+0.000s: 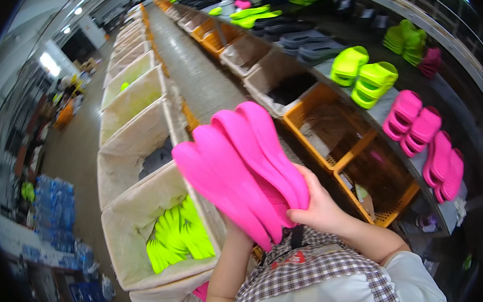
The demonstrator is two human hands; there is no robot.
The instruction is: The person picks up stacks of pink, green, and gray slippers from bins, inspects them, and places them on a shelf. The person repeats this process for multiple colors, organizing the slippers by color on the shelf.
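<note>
Several bright pink slippers [240, 162] are stacked together in front of my chest, tilted, with their smooth sides facing up. My right hand [318, 205] grips the right end of the stack, its thumb pressed against the near edge. The wrist of my left hand [237, 238] reaches up under the left side of the stack; the pink slippers hide that hand's fingers. Just left of my left forearm, a cloth-lined bin [115, 240] holds several neon green slippers [181, 237] packed in rows.
A line of cloth-lined bins [133, 120] runs away on the left. Orange crates [380, 221] stand under a shelf on the right. The shelf carries neon green slippers [374, 85], pink slippers [422, 131] and dark slippers [318, 46]. Wrapped blue bottles [55, 213] stand far left.
</note>
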